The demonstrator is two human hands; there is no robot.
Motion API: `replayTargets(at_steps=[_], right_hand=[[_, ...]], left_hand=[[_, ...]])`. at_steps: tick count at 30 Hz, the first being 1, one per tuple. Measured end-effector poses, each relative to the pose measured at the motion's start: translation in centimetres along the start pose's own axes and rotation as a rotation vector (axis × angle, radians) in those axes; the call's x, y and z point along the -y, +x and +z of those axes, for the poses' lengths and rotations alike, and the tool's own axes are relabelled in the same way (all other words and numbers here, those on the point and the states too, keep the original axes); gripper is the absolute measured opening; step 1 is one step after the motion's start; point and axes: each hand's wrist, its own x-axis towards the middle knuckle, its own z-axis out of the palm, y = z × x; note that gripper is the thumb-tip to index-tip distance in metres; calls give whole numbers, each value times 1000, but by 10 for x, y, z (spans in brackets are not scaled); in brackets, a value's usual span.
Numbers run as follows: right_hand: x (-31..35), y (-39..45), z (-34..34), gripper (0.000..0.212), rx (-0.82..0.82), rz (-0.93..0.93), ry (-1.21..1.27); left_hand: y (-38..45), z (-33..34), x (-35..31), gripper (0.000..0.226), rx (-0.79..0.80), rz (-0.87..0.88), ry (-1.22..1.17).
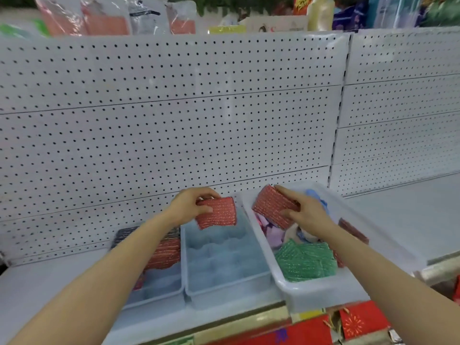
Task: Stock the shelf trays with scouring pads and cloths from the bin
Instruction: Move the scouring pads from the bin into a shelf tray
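Note:
My left hand (190, 204) grips a red scouring pad (219, 214) above the far end of the middle blue tray (224, 290), whose compartments look bare. My right hand (302, 211) holds a second red scouring pad (271, 205) over the far end of the clear bin (321, 292). Green scouring pads (305, 261) lie in the bin's near half, with purple and pale cloths (272, 234) behind them. The left tray (159, 292) holds red pads (165, 253) and dark pads (124, 235), partly hidden by my left forearm.
A white pegboard wall (174, 120) rises behind the white shelf (410, 215). Packaged goods (104, 18) sit on the shelf above. Red packets (361, 322) hang below the shelf's front edge. The bin overhangs that edge at the right.

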Motion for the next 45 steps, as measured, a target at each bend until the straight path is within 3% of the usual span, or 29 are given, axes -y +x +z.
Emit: replayTargets(at_steps=[9,18,24,28,32,35,40,43,45], right_hand=[[97,2,122,69,162,-211,79],[107,-1,189,71,239,-185,12],[116,-4,214,70,277,-239,-37],[120,-2,229,64,294,-257,-197],[124,-3,237,58,308,-259,-259],[123,-3,239,57,287,-243,-204],[127,-2,249,60,293,-236,-74],[132,-4,260,62,323,-288,-57],[133,-5,267,67,319,-327,-53]], left_hand=[[-74,-38,114,33,33,-252,145],[-85,6,152,30,6,-149,226],[-88,11,166,44,-53,-105,263],[-93,21,166,19,-94,-90,316],[-97,34,176,18,-86,-150,270],[-97,24,180,12,-70,-79,242],[-114,-10,203,30,-101,-29,76],[-133,-30,226,83,145,-55,294],[-142,-35,242,98,271,-99,485]])
